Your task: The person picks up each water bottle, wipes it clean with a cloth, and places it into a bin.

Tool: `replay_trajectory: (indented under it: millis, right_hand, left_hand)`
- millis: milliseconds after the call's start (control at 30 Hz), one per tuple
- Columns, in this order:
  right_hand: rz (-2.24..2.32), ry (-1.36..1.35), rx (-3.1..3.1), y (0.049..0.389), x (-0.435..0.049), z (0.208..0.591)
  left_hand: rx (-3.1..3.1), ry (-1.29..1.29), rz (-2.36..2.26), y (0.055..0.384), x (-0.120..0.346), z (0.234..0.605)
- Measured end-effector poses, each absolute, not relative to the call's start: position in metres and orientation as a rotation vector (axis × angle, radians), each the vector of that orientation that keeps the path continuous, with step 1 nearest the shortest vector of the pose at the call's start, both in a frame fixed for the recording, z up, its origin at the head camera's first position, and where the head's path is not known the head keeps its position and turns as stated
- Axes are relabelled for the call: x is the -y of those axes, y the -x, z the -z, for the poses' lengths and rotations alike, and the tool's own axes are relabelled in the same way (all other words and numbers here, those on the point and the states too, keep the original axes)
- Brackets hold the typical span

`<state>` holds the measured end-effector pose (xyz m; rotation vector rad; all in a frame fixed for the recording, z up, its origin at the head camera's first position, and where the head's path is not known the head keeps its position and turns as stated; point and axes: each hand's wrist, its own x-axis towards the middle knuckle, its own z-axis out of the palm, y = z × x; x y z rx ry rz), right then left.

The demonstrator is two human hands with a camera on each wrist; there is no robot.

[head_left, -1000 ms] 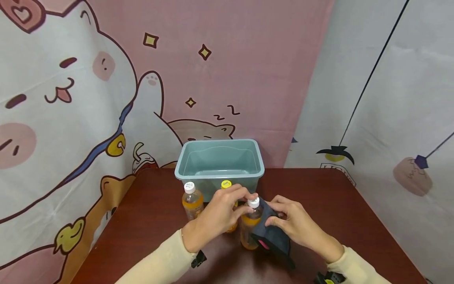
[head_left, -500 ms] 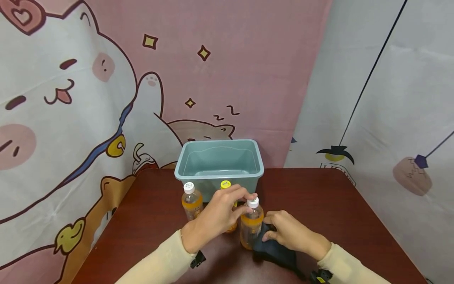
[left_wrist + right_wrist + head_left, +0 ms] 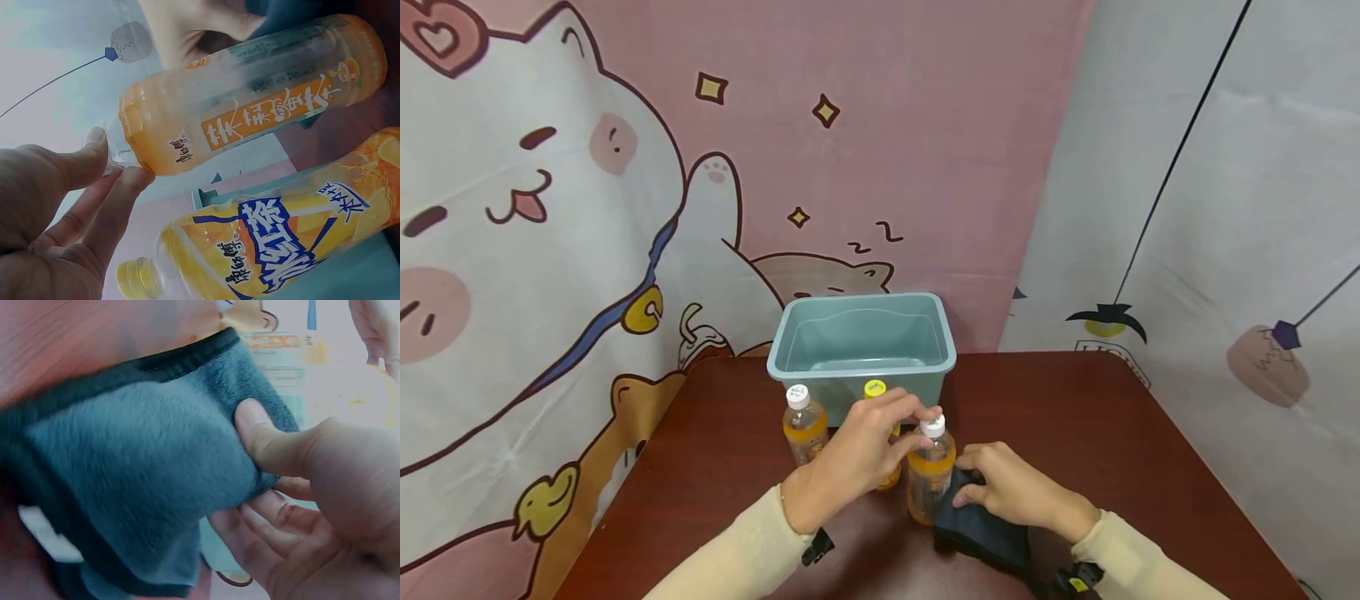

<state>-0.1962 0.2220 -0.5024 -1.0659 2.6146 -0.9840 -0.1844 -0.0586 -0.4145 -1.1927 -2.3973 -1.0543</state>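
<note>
My left hand (image 3: pixel 861 454) pinches a clear bottle (image 3: pixel 929 483) with an orange label just at its white cap and neck. That bottle stands upright, and its front label shows in the left wrist view. With thumb and fingers, my right hand (image 3: pixel 1018 492) pinches a dark blue-grey fleece cloth (image 3: pixel 981 533) that has black edging. The cloth lies low beside the bottle's right side, draped toward the table; the right wrist view shows its soft fleece (image 3: pixel 144 475) folded at the grip. A yellow-capped iced tea bottle (image 3: pixel 250 250) stands behind my left hand, partly hidden.
A second white-capped orange-label bottle (image 3: pixel 805 429) stands to the left. The light blue plastic bin (image 3: pixel 861 372) sits at the back of the dark red-brown table (image 3: pixel 1075 417), right behind the bottles. A printed cartoon cloth (image 3: pixel 925 167) hangs behind.
My right hand has moved down and slightly left, lowering the cloth from its raised slant against the bottle. A pink patch on the cloth has gone from sight. My left hand keeps its pinch.
</note>
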Motion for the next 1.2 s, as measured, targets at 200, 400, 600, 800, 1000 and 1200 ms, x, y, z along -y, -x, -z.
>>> replay_trajectory:
  millis: [200,400,600,800,1000,1200]
  right_hand:
    - [1.066,1.04,-2.685,0.193,-0.223,0.486]
    - [1.156,1.034,-2.72,0.185,-0.228,0.469]
    - [1.232,1.064,-2.767,0.179,-0.229,0.454]
    - [1.311,1.157,-2.906,0.18,-0.218,0.439]
    - [1.279,1.169,-2.947,0.178,-0.212,0.434]
    - [1.249,1.118,-2.927,0.176,-0.213,0.434]
  left_hand:
    - [2.373,1.195,1.044,0.185,0.061,0.414]
    - [2.359,1.21,1.021,0.184,0.059,0.417]
    - [2.351,1.21,1.028,0.183,0.058,0.419]
    - [2.349,1.216,1.027,0.184,0.058,0.417]
    - [2.337,1.22,1.014,0.184,0.058,0.416]
    - [2.352,1.209,1.03,0.182,0.058,0.416]
